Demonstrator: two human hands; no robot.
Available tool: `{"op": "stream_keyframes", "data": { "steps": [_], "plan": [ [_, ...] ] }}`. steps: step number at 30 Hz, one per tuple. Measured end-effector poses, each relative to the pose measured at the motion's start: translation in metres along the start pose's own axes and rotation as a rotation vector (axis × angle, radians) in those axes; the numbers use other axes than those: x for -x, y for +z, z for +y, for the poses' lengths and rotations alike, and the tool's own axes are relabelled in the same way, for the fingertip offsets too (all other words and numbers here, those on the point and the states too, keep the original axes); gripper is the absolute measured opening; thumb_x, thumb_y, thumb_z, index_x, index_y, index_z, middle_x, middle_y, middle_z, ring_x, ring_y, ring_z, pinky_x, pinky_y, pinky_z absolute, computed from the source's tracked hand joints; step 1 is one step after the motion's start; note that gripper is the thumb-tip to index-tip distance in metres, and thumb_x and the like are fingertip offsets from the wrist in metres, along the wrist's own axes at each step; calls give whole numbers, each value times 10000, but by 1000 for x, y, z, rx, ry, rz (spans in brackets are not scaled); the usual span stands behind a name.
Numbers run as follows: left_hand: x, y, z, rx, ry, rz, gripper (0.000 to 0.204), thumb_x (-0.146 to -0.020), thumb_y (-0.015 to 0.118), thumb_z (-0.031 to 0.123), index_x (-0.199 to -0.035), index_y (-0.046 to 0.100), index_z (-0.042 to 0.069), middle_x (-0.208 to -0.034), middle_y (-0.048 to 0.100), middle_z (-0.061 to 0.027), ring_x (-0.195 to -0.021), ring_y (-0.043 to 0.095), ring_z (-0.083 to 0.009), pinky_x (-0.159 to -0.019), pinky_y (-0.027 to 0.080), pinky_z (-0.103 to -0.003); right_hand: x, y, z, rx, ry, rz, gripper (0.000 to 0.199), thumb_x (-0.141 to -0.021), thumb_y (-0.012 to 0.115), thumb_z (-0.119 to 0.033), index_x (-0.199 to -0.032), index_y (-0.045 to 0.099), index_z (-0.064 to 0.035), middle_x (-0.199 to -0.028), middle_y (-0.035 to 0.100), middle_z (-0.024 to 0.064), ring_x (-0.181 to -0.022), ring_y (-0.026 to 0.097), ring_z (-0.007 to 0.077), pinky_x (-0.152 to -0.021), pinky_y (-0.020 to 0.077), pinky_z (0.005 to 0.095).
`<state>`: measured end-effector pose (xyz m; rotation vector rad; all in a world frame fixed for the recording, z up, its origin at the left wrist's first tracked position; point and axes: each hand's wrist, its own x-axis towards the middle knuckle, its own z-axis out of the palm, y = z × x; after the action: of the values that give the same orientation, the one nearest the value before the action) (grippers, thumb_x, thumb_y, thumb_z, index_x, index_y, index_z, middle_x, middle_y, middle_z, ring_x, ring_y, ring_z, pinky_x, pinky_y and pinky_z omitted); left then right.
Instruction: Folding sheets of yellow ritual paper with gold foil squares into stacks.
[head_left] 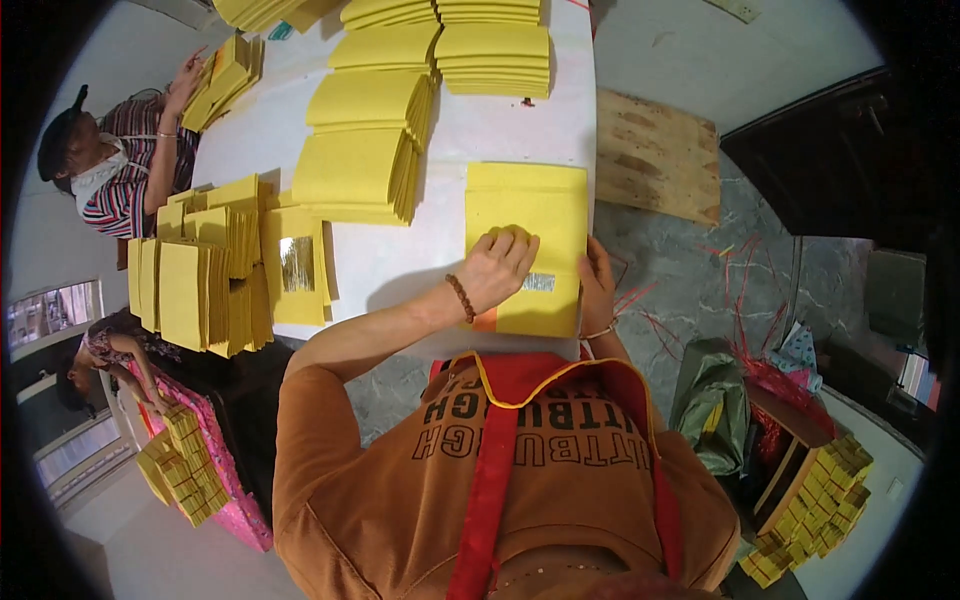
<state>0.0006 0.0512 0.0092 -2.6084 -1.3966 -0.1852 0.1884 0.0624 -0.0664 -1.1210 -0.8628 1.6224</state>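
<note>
A stack of square yellow paper sheets (525,215) lies at the near right edge of a white table (400,260). My left hand (497,268) rests on the top sheet with fingers curled, pressing down just above a small silver foil patch (538,282). My right hand (597,285) grips the stack's right edge at the table's rim. A beaded bracelet (460,297) circles my left wrist.
Fanned piles of yellow sheets (360,160) cover the table's middle and far end. Bundled yellow stacks (200,285) stand at the left, one showing a foil square (297,263). Another person (120,165) works at the far left. A wooden board (655,155) lies on the floor.
</note>
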Motion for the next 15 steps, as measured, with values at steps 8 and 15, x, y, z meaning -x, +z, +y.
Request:
{"op": "stream_keyframes", "data": {
  "steps": [8,15],
  "plan": [
    [-63,-70,-120,588,-274,175,353,-780,529,82,-1128,579,115,-725,598,-157,-672,583,-313,-575,470,-399,-9,-8,2,40,138,133,357,-919,446,-169,-1231,418,3,-1155,505,89,-1052,472,167,-887,371,272],
    [-142,26,-240,20,-191,456,357,-785,491,29,-1125,544,123,-1018,621,-102,-897,594,-266,-752,460,-370,-14,-15,16,100,83,70,274,-918,447,-155,-1139,506,-5,-1108,532,75,-997,496,158,-869,383,270]
  ]
}}
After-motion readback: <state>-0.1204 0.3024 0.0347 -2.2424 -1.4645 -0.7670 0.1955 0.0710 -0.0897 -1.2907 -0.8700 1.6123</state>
